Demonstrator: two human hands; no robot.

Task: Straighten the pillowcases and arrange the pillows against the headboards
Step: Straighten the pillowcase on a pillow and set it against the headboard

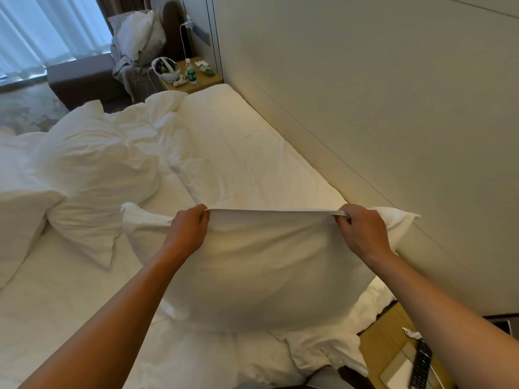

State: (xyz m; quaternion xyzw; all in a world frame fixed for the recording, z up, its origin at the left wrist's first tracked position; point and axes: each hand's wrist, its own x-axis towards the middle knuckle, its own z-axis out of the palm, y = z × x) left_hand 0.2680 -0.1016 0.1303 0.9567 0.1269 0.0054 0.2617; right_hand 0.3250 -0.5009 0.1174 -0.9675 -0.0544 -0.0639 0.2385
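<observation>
While both hands hold it up: the pillow (261, 265) hangs over the near part of the bed (84, 304), its top hem pulled tight between them.
Long axis: runs side to side across the view, from a corner at the left to a corner at the right that reaches the headboard (365, 108).
Facing: the broad side of the pillow faces the camera, and the bulging bottom rests on the sheet.
Left hand (189, 228): fingers curled over the top hem, pinching the fabric.
Right hand (361, 231): fingers curled over the same hem, gripping it near the headboard.
Other pillows: a crumpled pillow (95, 175) lies on the left of the bed, and another pillow (238, 153) lies flat along the headboard.
Surface: white, wrinkled sheets cover the bed.
Room: a nightstand (193, 80) at the far end carries a headset (165, 68) and a green-labelled bottle (191, 72); curtains (47, 26) hang at the far left; a remote control (420, 363) lies on a wooden table (387, 341) at the lower right.
</observation>
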